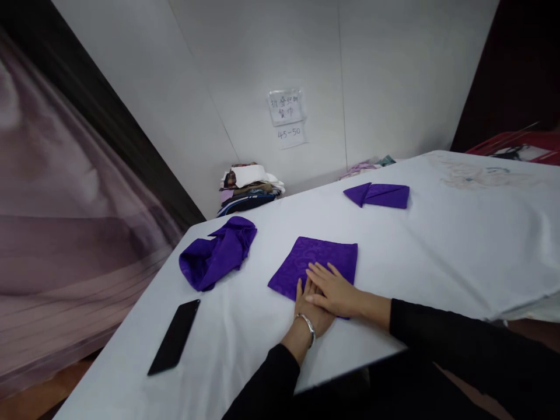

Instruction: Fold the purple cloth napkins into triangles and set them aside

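Note:
A purple cloth napkin (321, 251), folded into a flat square, lies on the white-covered table in front of me. My left hand (315, 315), with a silver bracelet at the wrist, rests flat on the napkin's near part. Across its back lies my right hand (336, 291), fingers stretched out and also touching the cloth. Neither hand grips anything. The two hands cover the near edge of the napkin. To the left sits a crumpled purple napkin (225, 251). Farther off at the right is another purple napkin (385, 195), folded into an arrow-like shape.
A black phone-like slab (175, 337) lies at the table's left side. Behind the far edge rises a pile of folded clothes (249, 189), with more cloth (361, 168) to its right. Paper signs (286, 108) hang on the wall. A pinkish curtain (65, 233) borders the left.

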{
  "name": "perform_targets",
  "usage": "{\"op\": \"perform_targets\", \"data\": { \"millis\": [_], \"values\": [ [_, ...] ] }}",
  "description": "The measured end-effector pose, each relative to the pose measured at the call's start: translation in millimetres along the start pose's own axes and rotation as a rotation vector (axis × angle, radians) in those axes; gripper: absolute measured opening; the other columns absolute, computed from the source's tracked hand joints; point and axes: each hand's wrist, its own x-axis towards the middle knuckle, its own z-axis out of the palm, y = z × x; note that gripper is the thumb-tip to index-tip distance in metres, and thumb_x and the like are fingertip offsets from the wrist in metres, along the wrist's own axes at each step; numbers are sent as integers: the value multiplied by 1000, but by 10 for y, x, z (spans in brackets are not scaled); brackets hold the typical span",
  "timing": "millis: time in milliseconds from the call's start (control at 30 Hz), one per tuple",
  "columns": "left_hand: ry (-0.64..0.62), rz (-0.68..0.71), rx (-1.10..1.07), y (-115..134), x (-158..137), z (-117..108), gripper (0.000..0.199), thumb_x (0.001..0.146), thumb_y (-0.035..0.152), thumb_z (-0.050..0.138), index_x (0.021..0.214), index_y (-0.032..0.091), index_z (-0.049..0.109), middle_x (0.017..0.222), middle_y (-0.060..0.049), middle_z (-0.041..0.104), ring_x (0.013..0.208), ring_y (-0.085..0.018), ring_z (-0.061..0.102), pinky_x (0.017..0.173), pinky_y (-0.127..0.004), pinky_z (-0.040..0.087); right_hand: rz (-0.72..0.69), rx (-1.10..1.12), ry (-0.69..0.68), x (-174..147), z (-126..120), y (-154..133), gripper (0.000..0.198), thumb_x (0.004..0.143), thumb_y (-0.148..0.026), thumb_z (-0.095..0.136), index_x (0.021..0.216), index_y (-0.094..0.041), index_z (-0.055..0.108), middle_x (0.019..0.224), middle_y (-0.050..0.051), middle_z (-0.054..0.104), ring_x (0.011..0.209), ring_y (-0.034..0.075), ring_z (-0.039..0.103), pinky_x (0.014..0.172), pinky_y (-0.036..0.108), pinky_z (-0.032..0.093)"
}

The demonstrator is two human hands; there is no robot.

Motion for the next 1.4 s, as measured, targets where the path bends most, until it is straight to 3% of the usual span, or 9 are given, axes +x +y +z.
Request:
{"op": "perform_targets", "data": {
  "millis": [100,200,300,433,800,933,1133,1233,1400],
  "values": [
    [23,4,-9,-2,0,19,73,82,58,31,143,25,8,150,-2,14,137,-28,6,110,-51,4,26,43,-53,-14,94,67,74,86,-64,19,143,-17,16,149,10,15,136,24,9,108,45,5],
    [61,-19,-56,-14,-1,25,83,77,68,28,143,20,11,150,-3,13,137,-27,5,110,-50,6,76,-14,-20,-17,105,311,74,85,-65,18,142,-17,20,148,11,18,135,25,12,108,47,7],
    [68,-24,-73,-25,-3,23,87,76,72,23,142,16,19,149,-6,17,137,-26,6,110,-50,5,101,-117,19,9,48,586,76,84,-67,19,140,-16,28,147,12,22,135,27,14,107,49,9],
    [75,-19,-57,-26,-7,18,88,76,73,20,142,15,19,149,-7,17,137,-26,6,110,-51,6,146,-204,43,61,-57,880,78,83,-69,18,139,-17,30,146,12,26,134,28,17,106,50,13],
    [48,-42,-83,12,-41,-52,89,75,74,19,141,14,20,149,-8,16,137,-25,5,110,-51,5,337,-283,23,142,-210,1408,74,84,-65,18,139,-17,30,147,10,24,134,27,16,105,53,13],
    [34,-41,-104,30,-54,-84,90,75,74,21,141,13,20,149,-9,16,137,-26,4,110,-51,3,429,-262,43,202,-270,1272,74,85,-63,17,139,-13,29,147,14,22,134,29,15,104,54,13],
    [25,-19,-219,23,-56,-137,91,74,72,32,142,15,17,148,-11,21,136,-27,10,110,-52,4,-13,-125,23,329,-86,579,73,85,-65,18,140,-18,28,147,11,22,135,25,15,107,48,10],
    [14,-17,-263,-114,-27,-197,78,78,64,37,141,21,20,147,-8,23,136,-25,14,109,-50,11,-66,-67,-37,408,-4,422,72,86,-64,16,139,-18,29,146,12,24,135,25,16,107,49,12],
    [101,-276,-105,-528,62,-198,66,85,54,30,136,12,33,147,-12,23,136,-26,13,109,-49,10,-84,-69,-43,523,38,493,74,85,-65,21,139,-16,32,144,14,29,134,27,18,107,51,11]
  ]
}}
